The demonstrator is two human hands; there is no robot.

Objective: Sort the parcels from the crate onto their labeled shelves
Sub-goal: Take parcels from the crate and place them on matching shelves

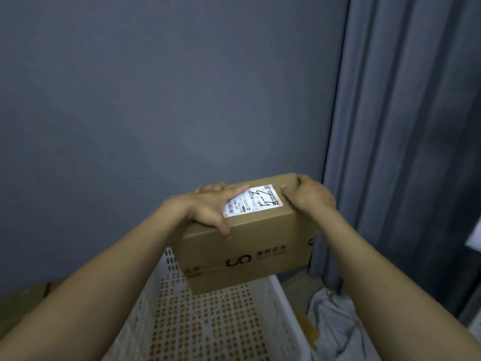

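Dim, bluish light; soft focus, wide-angle bending at edges.

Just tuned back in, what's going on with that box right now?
A person is holding a cardboard box with both hands over the far end of the white perforated crate. The left hand grips its near left top edge, and the right hand grips the far right corner. The shipping label on top faces up and has a handwritten mark. No shelf is in view, so the box has not been placed yet. A grey bag lies right of the crate.
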